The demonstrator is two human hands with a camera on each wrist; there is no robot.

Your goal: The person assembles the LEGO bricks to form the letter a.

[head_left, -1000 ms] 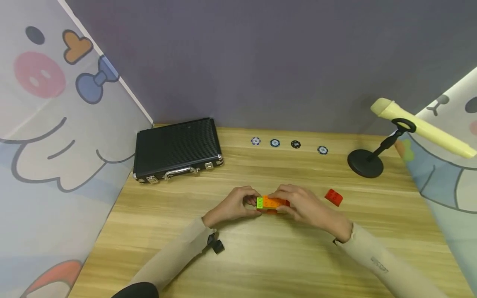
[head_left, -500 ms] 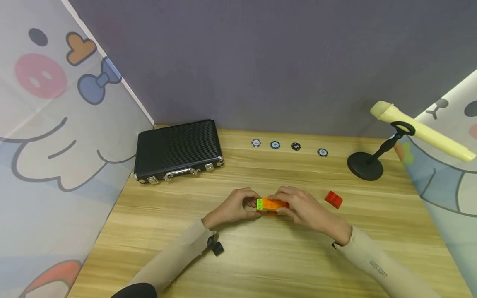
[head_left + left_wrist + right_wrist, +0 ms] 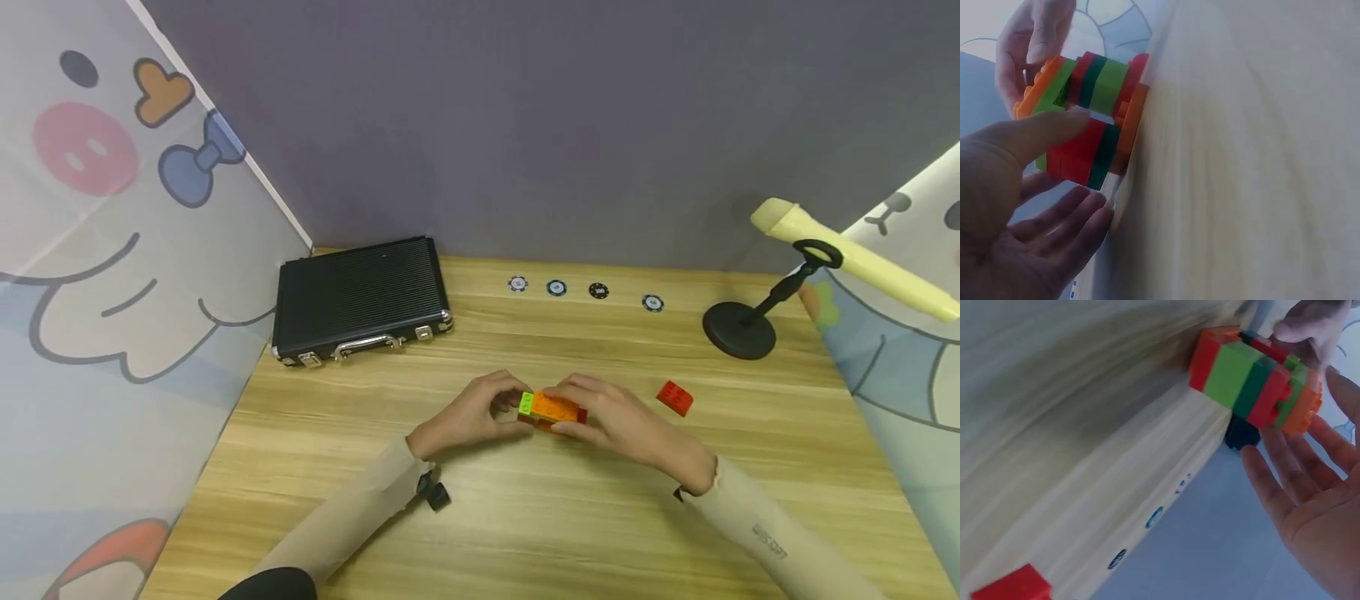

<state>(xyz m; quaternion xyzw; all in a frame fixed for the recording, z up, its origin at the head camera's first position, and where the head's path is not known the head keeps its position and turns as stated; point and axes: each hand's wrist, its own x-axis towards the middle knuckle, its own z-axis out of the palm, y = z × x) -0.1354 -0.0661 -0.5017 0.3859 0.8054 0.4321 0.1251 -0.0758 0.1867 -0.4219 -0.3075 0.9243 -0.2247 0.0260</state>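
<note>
A stack of toy building bricks [image 3: 1235,375] stands on the wooden table between both hands. Its base is an orange brick [image 3: 1129,134]; red, dark green and light green bricks rise from it in two columns. Across the top lies an orange brick [image 3: 551,407] beside a light green end [image 3: 527,403]. My left hand [image 3: 480,408] holds the stack's left end, thumb on the near side and fingers around the far side. From the right, my right hand [image 3: 618,421] grips the upper part at the orange brick, thumb nearest me.
A loose red brick [image 3: 676,398] lies right of the right hand. Several poker chips [image 3: 557,287] line the table's back. At back left sits a black case [image 3: 360,296]; at back right, a pale yellow microphone [image 3: 847,254] on a black stand [image 3: 738,330]. Printed panels flank both sides.
The brick stack has turned slightly, its right end swinging toward me, with both hands still on it. Little else differs apart from a small shift of the head view.
</note>
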